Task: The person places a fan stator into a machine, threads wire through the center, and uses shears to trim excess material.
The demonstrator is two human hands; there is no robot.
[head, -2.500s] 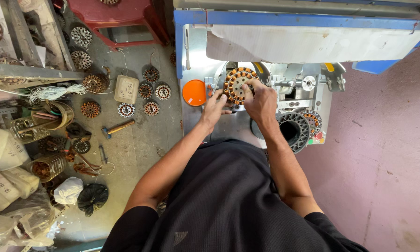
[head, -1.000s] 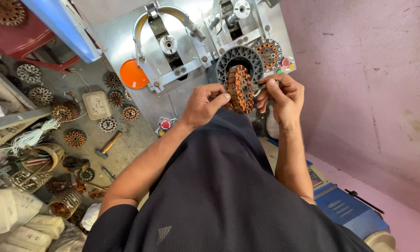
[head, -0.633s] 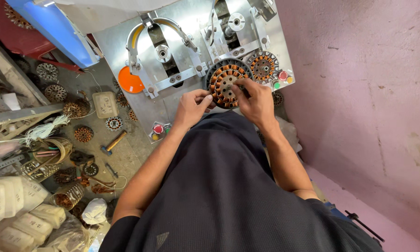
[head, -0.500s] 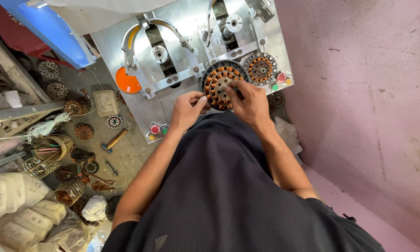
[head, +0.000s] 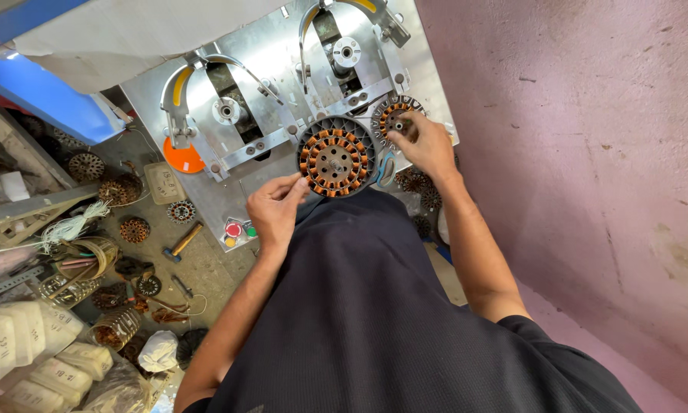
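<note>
The right hand (head: 428,145) covers part of the small copper wheel (head: 393,115). The white bags (head: 22,359) are cut off at the left edge.

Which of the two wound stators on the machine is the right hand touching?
The smaller stator at the plate's right edge, under the right hand. The larger stator sits in the grey ring, beside the left hand.

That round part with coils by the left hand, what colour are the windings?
Copper-orange windings on a dark grey ring, the stator, seen in the head view.
</note>
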